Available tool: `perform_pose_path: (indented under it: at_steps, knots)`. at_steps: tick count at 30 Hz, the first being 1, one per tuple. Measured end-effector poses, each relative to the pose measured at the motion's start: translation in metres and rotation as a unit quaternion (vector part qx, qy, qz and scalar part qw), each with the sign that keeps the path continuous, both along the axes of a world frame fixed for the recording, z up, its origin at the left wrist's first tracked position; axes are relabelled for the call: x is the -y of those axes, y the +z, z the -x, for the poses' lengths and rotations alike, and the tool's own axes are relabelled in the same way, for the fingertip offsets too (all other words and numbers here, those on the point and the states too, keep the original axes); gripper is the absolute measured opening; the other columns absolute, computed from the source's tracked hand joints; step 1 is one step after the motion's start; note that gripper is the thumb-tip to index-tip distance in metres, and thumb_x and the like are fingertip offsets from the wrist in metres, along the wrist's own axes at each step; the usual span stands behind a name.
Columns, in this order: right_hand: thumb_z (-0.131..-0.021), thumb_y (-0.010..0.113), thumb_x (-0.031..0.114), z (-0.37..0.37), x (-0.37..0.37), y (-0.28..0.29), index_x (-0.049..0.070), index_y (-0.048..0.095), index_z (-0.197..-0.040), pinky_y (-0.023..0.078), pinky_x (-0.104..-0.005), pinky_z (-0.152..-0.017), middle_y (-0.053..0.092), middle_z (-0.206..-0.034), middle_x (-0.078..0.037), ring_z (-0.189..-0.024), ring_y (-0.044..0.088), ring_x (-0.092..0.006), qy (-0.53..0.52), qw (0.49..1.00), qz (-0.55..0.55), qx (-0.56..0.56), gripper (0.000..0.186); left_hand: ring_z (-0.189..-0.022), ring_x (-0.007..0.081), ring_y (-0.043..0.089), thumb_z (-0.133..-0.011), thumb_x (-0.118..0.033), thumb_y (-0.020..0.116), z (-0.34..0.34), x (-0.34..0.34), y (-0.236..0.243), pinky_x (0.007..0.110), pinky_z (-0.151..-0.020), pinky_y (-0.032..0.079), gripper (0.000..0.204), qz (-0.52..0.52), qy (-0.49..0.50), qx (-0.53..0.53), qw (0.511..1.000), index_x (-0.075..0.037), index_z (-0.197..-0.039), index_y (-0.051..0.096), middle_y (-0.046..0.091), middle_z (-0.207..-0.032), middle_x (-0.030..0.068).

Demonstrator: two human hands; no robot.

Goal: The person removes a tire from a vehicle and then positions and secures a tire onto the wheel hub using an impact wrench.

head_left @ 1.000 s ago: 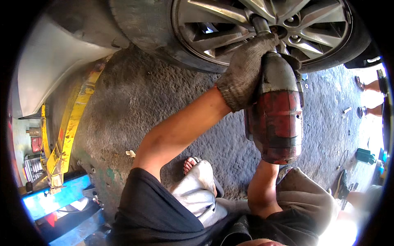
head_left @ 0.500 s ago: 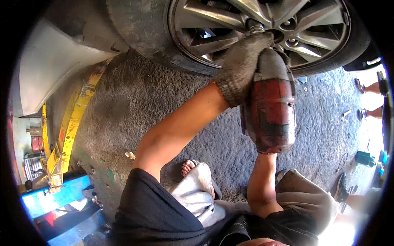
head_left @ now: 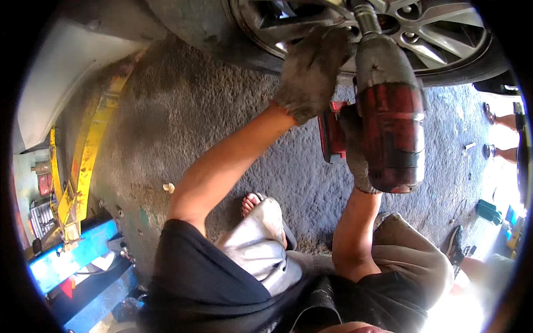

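Observation:
A red and grey cordless impact wrench (head_left: pixel 391 125) points up at the wheel, its metal socket (head_left: pixel 366 19) against the hub area. Whether the socket sits on a nut I cannot make out. My right hand (head_left: pixel 358 158), in a dirty grey glove, is wrapped round the handle under the body, partly hidden by it. Its red battery (head_left: pixel 333 136) sticks out to the left. My left hand (head_left: pixel 312 75), gloved too, is just left of the wrench's nose, in front of the lower spokes of the alloy wheel (head_left: pixel 436 33); its fingers are dark and blurred.
The tyre (head_left: pixel 200 33) and grey car body panel (head_left: pixel 61 77) fill the upper left. Yellow lift arm (head_left: pixel 97 139) and blue metal beam (head_left: pixel 78 252) stand at left. Rough dark floor (head_left: pixel 222 100) lies below. Another person's feet (head_left: pixel 488 151) show at far right, near a green case (head_left: pixel 488 211).
My left hand has come off the wrench's nose and shifted left. The wrench has moved right and its socket is on a different spot of the wheel. The whole view has shifted slightly.

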State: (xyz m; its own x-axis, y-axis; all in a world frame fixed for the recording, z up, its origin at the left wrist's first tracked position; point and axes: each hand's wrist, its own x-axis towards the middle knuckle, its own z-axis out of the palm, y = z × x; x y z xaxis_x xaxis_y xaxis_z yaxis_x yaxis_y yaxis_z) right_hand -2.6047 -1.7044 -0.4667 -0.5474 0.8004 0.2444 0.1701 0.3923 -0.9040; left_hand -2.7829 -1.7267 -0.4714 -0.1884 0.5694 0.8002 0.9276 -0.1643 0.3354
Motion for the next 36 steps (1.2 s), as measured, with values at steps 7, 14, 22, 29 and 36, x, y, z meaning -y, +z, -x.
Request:
perform_pose_path:
  at_steps: [7, 14, 22, 29, 36]
  knots:
    - [-0.094, 0.07, 0.011, 0.016, 0.007, -0.002, 0.006, 0.066, -0.1, 0.048, -0.0278, -0.066, 0.064, -0.087, 0.0, -0.073, 0.057, -0.0094, -0.056, 0.99, 0.083, -0.103, 0.008, -0.078, 0.0225, 0.07, -0.099, -0.048, 0.052, -0.057, 0.046, -0.051, 0.041, -0.055, 0.059, 0.044, 0.233, -0.177, 0.786, 0.544, -0.007, -0.112, 0.064, 0.07, -0.103, 0.0097]
    - [-0.098, 0.063, 0.008, 0.0, -0.011, -0.035, 0.006, 0.059, -0.121, 0.047, -0.0281, -0.084, 0.059, -0.111, -0.008, -0.096, 0.056, -0.0151, 0.043, 0.973, 0.218, -0.065, 0.024, -0.078, 0.0157, 0.067, -0.105, -0.04, 0.04, -0.052, 0.038, -0.049, 0.033, -0.062, 0.055, 0.039, 0.31, -0.197, 0.74, 0.563, -0.013, -0.118, 0.065, 0.071, -0.101, 0.0056]
    - [-0.099, 0.059, 0.016, 0.018, 0.016, -0.008, 0.009, 0.058, -0.11, 0.041, -0.0285, -0.068, 0.052, -0.091, -0.001, -0.079, 0.049, -0.0115, 0.005, 0.977, 0.165, -0.137, 0.013, -0.079, 0.0183, 0.069, -0.105, -0.033, 0.04, -0.053, 0.034, -0.071, 0.037, -0.057, 0.056, 0.04, 0.217, -0.22, 0.757, 0.576, -0.007, -0.125, 0.063, 0.071, -0.11, 0.0098]
    - [-0.102, 0.055, 0.021, -0.009, 0.006, -0.051, 0.008, 0.05, -0.13, 0.043, -0.0336, -0.087, 0.052, -0.115, -0.006, -0.102, 0.05, -0.0184, 0.02, 0.961, 0.194, -0.198, 0.031, -0.048, 0.0242, 0.064, -0.097, -0.037, 0.049, -0.055, 0.023, -0.059, 0.038, -0.032, 0.046, 0.035, 0.246, -0.19, 0.776, 0.549, -0.005, -0.1, 0.065, 0.069, -0.077, 0.0131]
    - [-0.098, 0.064, 0.016, -0.021, -0.012, -0.086, 0.006, 0.048, -0.144, 0.045, -0.0328, -0.097, 0.058, -0.131, -0.01, -0.112, 0.056, -0.0189, -0.017, 0.941, 0.258, -0.218, 0.05, -0.081, 0.0187, 0.067, -0.101, -0.03, 0.046, -0.086, -0.001, -0.088, 0.036, -0.071, 0.056, 0.031, 0.142, -0.24, 0.759, 0.588, -0.005, -0.107, 0.065, 0.07, -0.098, 0.0115]
